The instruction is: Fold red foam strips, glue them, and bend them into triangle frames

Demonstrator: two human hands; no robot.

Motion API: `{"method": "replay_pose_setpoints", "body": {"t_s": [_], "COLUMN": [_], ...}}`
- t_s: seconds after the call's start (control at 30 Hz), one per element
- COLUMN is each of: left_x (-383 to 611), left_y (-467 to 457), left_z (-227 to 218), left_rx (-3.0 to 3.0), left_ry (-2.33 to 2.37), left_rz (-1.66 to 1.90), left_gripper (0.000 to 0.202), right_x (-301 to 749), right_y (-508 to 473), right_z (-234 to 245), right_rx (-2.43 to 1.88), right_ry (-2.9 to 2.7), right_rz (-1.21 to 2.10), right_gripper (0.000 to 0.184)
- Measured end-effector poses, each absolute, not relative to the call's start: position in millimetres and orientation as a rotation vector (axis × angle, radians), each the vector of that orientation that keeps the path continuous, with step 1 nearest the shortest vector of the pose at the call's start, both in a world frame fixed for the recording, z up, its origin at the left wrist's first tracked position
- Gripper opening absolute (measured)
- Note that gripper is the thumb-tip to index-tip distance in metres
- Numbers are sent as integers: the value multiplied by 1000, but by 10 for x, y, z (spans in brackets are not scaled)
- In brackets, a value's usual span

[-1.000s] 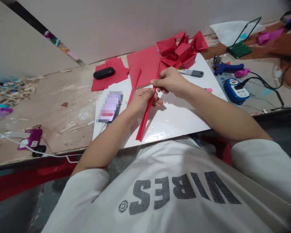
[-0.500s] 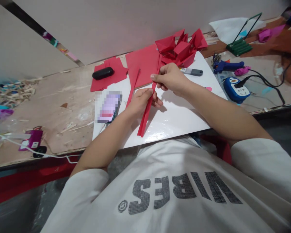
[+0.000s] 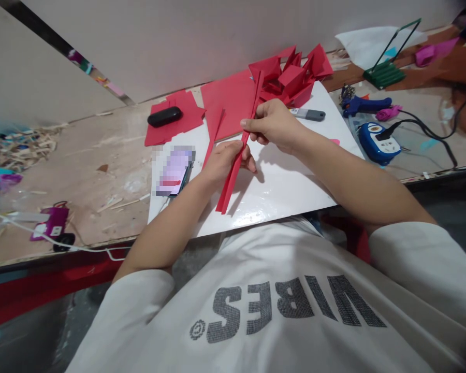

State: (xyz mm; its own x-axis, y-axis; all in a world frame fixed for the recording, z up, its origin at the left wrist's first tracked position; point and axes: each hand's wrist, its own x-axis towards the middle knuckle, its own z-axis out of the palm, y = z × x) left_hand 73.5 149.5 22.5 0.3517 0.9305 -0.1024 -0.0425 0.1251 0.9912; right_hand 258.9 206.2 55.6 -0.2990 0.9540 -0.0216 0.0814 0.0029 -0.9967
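Note:
A long, narrow folded red paper strip point(image 3: 231, 187) slants across the middle of the head view, held above a white board point(image 3: 279, 186). My left hand point(image 3: 230, 157) pinches it near the middle between thumb and fingers. Just above, my right hand point(image 3: 270, 124) grips the same strip with thumb and forefinger. Another red paper strip point(image 3: 214, 137) lies left of my left hand, its lower end hidden behind that hand. Beyond my hands lie a flat red sheet point(image 3: 229, 101) and a heap of folded red paper pieces point(image 3: 293, 77).
A black case point(image 3: 164, 117) rests on red paper point(image 3: 190, 111) at the left, with a phone point(image 3: 175, 171) nearer me. Right of my right hand lies a grey-handled cutter point(image 3: 310, 114). Farther right are a blue glue gun point(image 3: 367, 105) and a blue power socket point(image 3: 378, 144) with cables.
The held strip has shifted slightly up and away from me, its upper end now reaching higher and its lower end moved a little left. Both hands keep their grip.

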Motion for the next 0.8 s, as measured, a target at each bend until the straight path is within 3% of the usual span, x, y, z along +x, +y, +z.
{"method": "replay_pose_setpoints", "body": {"t_s": [0.8], "left_x": [756], "left_y": [1522], "left_z": [195], "left_rx": [1172], "left_ry": [1034], "left_rz": [928], "left_gripper": [52], "right_x": [2604], "right_y": [1980], "right_z": [599], "right_rx": [-1093], "right_ry": [-1560], "right_rz": [1438], "right_gripper": [33]}}
